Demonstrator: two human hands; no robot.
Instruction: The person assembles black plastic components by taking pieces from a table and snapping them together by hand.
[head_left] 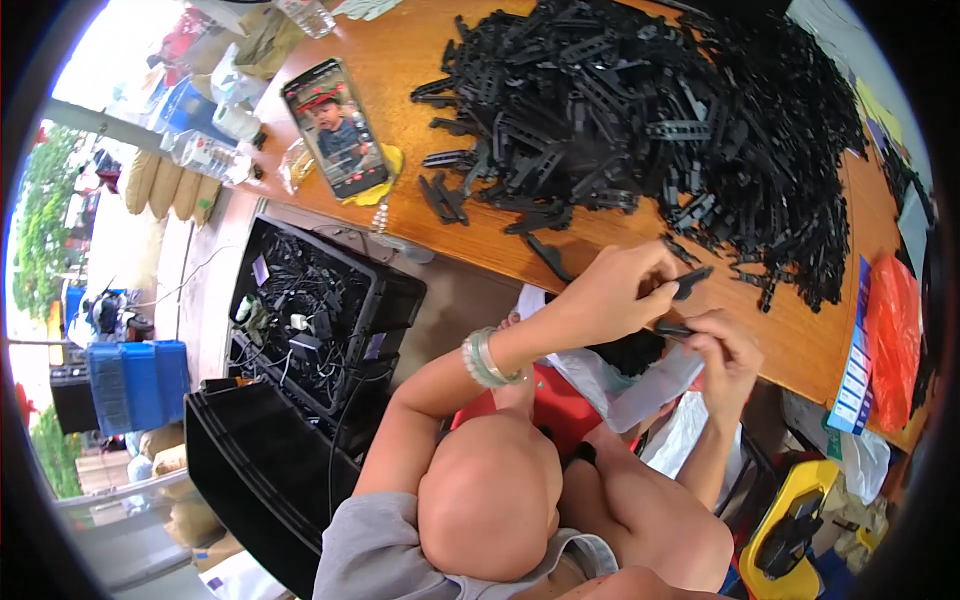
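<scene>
My left hand [635, 285], with a pale beaded bracelet on its wrist, pinches a small dark plastic piece [693, 283] just off the table's near edge. Slightly lower and to the right, my right hand [728, 352] grips another black plastic piece [673, 329] between thumb and fingers. The two pieces are apart. Below them hangs a whitish plastic bag [655, 392], with dark contents [632, 352] showing at its mouth. A big heap of black plastic clips [590, 110] covers much of the table beyond my hands. One curved black piece [548, 258] lies alone at the edge.
On the wooden table [420, 215], a phone [338, 130] showing a video rests on something yellow. A red plastic bag [893, 325] lies at the right. Black crates [300, 310] with cables and adapters stand at the left, near a black bin [255, 480]. Below is a red seat [560, 405].
</scene>
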